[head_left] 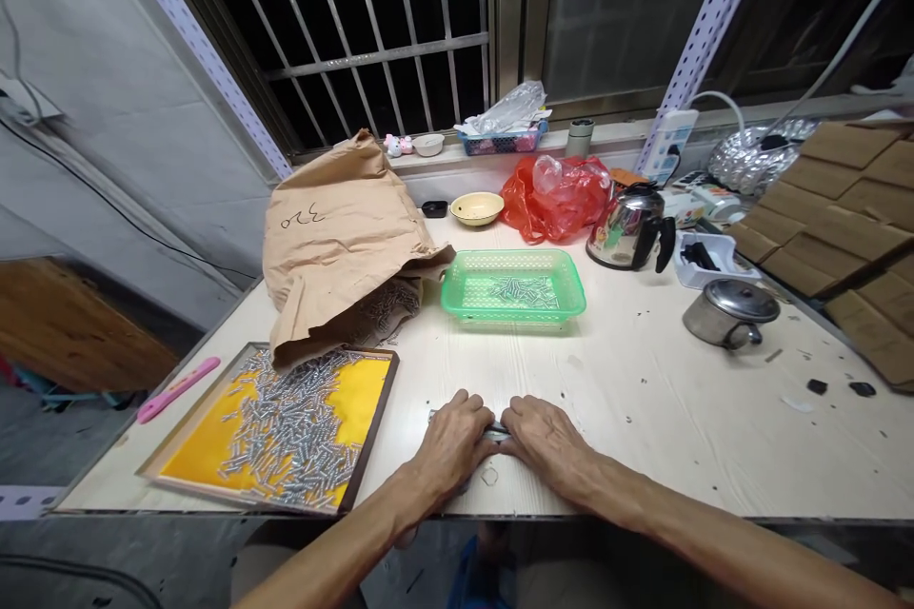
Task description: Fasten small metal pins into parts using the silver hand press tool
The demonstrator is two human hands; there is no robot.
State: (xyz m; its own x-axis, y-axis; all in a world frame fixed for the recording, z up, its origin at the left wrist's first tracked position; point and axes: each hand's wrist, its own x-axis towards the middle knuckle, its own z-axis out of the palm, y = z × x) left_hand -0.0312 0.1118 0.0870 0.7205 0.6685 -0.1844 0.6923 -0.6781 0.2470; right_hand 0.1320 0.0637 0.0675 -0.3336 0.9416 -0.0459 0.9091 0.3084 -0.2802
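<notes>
My left hand (pixel 455 436) and my right hand (pixel 544 438) meet low over the front part of the table, knuckles up and fingers curled in. Between them shows a slim silvery metal piece (pixel 498 432), gripped from both ends; whether it is one piece or a bundle I cannot tell. The fingers hide most of it. Straight ahead stands a green plastic basket (pixel 457 304) with thin silvery pieces (pixel 525 290) on its bottom. To the left, a yellow-bottomed tray (pixel 192 457) holds a heap of small silvery metal pieces (pixel 300 428) resembling springs.
A brown paper bag (pixel 343 219) leans open over the tray, spilling pieces. A pink-handled tool (pixel 178 388) lies left. Behind are a cream bowl (pixel 477 208), red plastic bag (pixel 557 200) and kettle (pixel 626 226). A lidded metal cup (pixel 728 314) and cardboard (pixel 843 228) stand right.
</notes>
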